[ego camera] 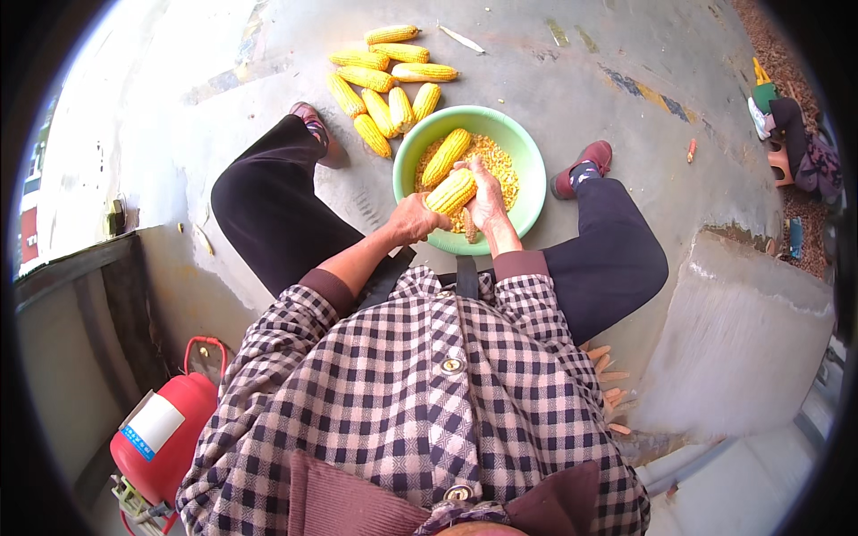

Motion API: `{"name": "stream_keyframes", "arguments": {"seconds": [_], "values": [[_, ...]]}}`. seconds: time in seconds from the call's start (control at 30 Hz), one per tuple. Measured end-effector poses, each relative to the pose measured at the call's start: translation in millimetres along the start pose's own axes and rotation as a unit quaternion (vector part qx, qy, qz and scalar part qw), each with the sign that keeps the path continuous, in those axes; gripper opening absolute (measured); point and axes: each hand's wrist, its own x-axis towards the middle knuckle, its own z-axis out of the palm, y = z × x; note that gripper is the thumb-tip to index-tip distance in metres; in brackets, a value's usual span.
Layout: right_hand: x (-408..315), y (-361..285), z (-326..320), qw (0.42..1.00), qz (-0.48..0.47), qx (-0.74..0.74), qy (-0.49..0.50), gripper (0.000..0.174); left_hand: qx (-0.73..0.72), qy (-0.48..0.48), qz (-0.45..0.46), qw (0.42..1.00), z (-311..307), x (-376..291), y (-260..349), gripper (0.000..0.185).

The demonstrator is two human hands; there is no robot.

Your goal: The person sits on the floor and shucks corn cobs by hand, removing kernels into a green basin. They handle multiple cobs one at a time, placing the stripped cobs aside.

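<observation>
Over a green plastic basin (pixel 534 164), my left hand (pixel 410 220) grips the near end of a yellow corn cob (pixel 450 193). My right hand (pixel 488 197) wraps the cob's other side, and a bare reddish cob (pixel 470 228) sticks out below that palm. Loose corn kernels (pixel 499 161) cover the basin's bottom. A second full corn cob (pixel 446 157) lies on them, just beyond my hands. Several more corn cobs (pixel 365 79) are spread on the floor past the basin's far left side.
The basin stands on concrete floor between my shoes (pixel 593 164). Bare cobs (pixel 611 378) lie behind my right leg. A red fire extinguisher (pixel 164 429) stands at lower left. A husk piece (pixel 460 37) lies far ahead. Another person (pixel 798 144) sits at far right.
</observation>
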Motion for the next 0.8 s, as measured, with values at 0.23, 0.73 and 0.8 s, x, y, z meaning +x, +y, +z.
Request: {"name": "stream_keyframes", "arguments": {"seconds": [0.23,0.73,0.8], "values": [[6,18,-9,0.992,-0.101,-0.070,0.041,0.026,0.131,0.085,0.042,0.987,11,4,-9,0.058],[11,28,-20,0.989,-0.103,-0.070,0.079,0.025,0.209,0.101,0.009,0.973,18,-19,14,0.061],[13,30,-24,0.987,-0.106,-0.072,0.095,0.025,0.230,0.111,0.027,0.966,21,-18,13,0.058]]}}
